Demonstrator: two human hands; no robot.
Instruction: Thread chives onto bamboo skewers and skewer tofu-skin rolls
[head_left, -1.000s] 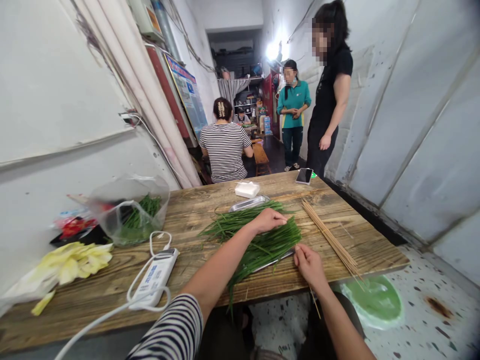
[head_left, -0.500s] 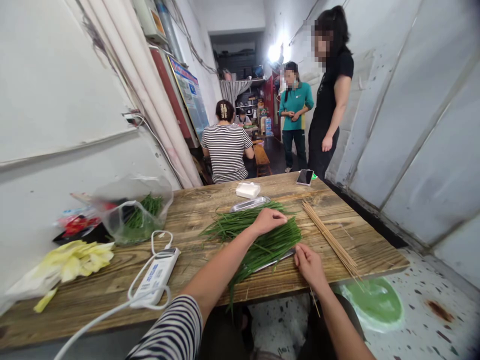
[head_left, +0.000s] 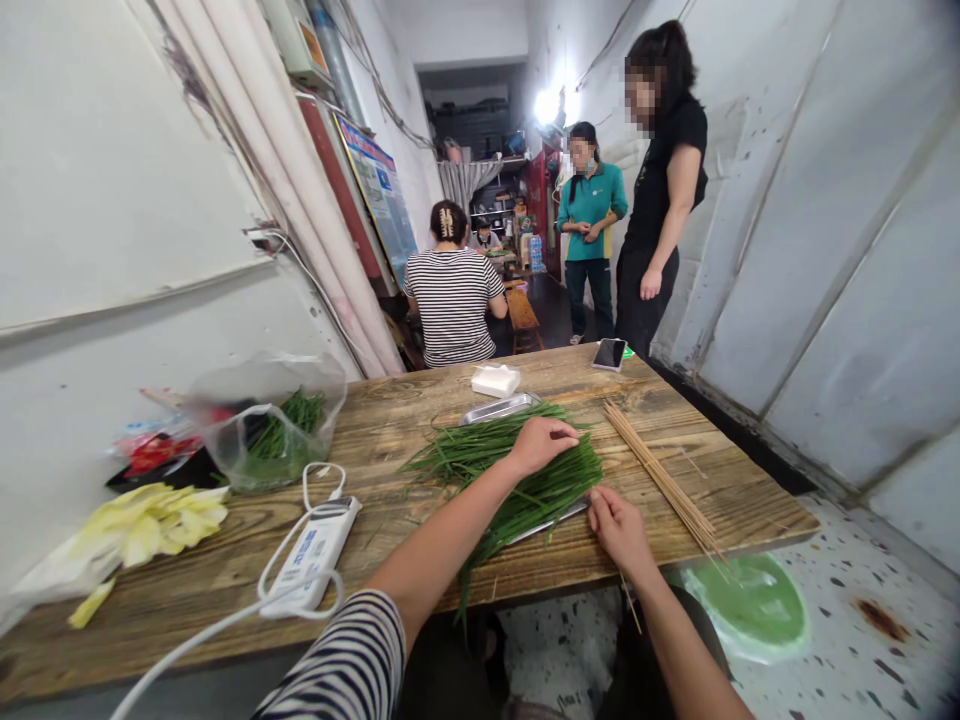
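Observation:
A heap of long garlic chives [head_left: 517,490] lies across a metal tray [head_left: 551,522] on the wooden table. My left hand [head_left: 541,446] is over the upper right part of the heap, its thumb and fingers pinched together; whatever is between them is too small to tell. By the tray's right end, at the chives' cut ends, my right hand [head_left: 619,525] has its fingers closed on a thin bamboo skewer [head_left: 630,603], whose lower part sticks out below the hand past the table edge. A bundle of bamboo skewers [head_left: 660,475] lies to the right.
Behind the chives are another metal tray [head_left: 499,408] and a white tissue pack [head_left: 496,380]. A phone [head_left: 609,354] rests at the far edge. Left are a power strip [head_left: 313,555], yellow leaves [head_left: 150,522] and a plastic bag [head_left: 277,440] with greens. Several people are beyond.
My left hand has shifted very slightly to the right over the chives. My right hand stays in about the same place with the skewer.

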